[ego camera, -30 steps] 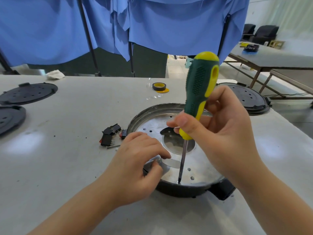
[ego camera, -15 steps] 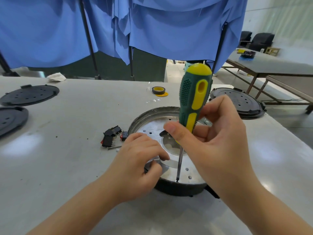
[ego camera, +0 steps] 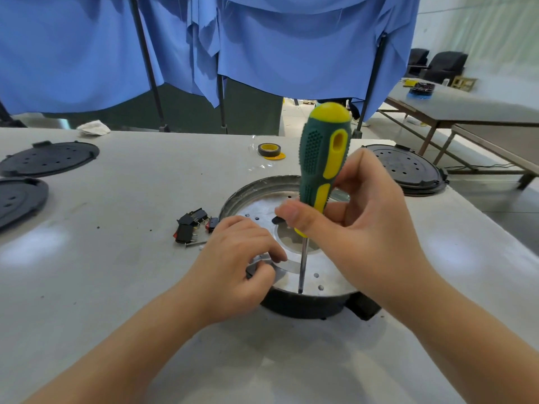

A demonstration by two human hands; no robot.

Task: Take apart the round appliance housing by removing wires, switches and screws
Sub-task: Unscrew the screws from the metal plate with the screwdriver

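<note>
While right hand (ego camera: 361,228) grips upright screwdriver (ego camera: 320,167); left hand (ego camera: 233,266) pinches housing (ego camera: 250,196) rim.

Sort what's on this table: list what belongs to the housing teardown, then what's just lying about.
In the job: round housing, screwdriver, right hand, left hand, removed switches.

Lying about: tape roll, black perforated discs, white rag.
</note>
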